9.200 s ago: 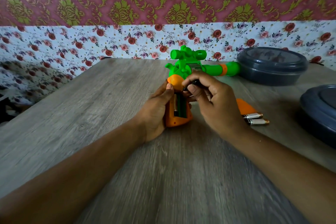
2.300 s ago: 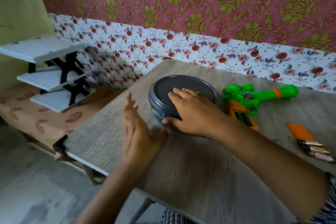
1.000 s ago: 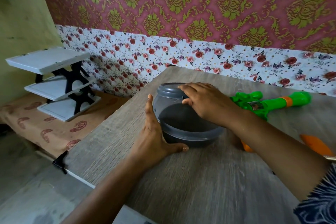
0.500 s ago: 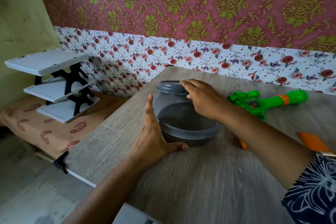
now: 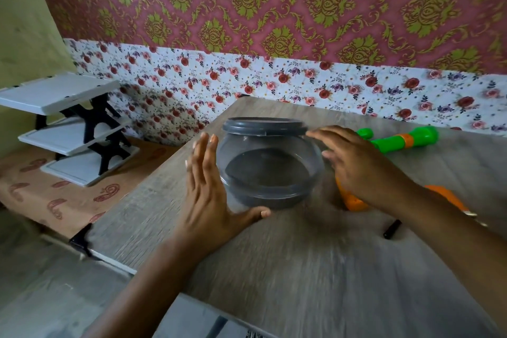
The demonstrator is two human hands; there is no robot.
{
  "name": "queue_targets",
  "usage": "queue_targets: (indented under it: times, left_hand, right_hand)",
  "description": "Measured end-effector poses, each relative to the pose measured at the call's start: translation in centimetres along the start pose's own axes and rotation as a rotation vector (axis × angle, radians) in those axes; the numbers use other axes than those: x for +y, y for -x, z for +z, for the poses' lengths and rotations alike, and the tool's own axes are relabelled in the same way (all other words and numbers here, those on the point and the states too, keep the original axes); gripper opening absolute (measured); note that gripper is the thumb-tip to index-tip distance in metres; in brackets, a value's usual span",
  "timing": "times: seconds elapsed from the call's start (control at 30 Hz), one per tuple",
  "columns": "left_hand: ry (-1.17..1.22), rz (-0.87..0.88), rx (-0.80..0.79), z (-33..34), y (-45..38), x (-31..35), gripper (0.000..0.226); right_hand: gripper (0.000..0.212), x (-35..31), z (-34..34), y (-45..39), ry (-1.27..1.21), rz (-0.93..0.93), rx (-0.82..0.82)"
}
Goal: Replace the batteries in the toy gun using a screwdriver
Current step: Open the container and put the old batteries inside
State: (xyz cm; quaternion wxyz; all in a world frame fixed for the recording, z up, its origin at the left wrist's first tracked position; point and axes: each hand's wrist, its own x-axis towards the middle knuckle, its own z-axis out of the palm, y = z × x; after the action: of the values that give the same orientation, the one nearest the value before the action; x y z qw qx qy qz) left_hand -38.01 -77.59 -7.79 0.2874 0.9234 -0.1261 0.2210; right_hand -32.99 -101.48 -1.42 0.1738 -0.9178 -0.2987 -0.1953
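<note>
The green toy gun (image 5: 397,140) lies on the table at the right, its orange grip (image 5: 352,202) partly hidden behind my right wrist. An orange battery cover (image 5: 450,197) lies beyond my right forearm. A small black stick-like object (image 5: 392,229) rests on the table near that arm. My left hand (image 5: 208,189) stands flat beside the left wall of a grey lidded container (image 5: 267,167), thumb at its base. My right hand (image 5: 354,162) hovers by the container's right side with fingers spread. Neither hand holds anything.
The container stands near the left edge of the wooden table (image 5: 301,269), with a drop to the floor beyond it. A white tiered rack (image 5: 71,129) stands on a low platform at the left. The patterned wall runs behind the table.
My right hand has come off the container's lid and now sits at its right side. My left hand has straightened up beside the container. The view has shifted slightly.
</note>
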Motion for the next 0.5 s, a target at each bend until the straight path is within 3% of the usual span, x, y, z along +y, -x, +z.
queue_targets:
  times: [0.1,0.23,0.37,0.5]
  left_hand:
    - [0.015,0.169,0.042,0.8,0.7,2.3,0.107]
    - [0.036,0.362,-0.134,3.7,0.5,7.3,0.086]
    - [-0.044,0.555,-0.259,6.9,-0.7,11.8,0.077]
    - [-0.006,0.642,-0.426,10.2,-0.8,15.8,0.082]
  right_hand:
    - [0.038,1.9,-2.5,3.3,0.030,0.051,-0.024]
    - [0.029,4.9,-5.7,7.0,0.088,0.227,-0.058]
    - [0.018,8.1,-7.8,10.4,0.142,0.402,-0.128]
    - [0.022,9.9,-8.3,13.5,0.137,0.538,-0.199]
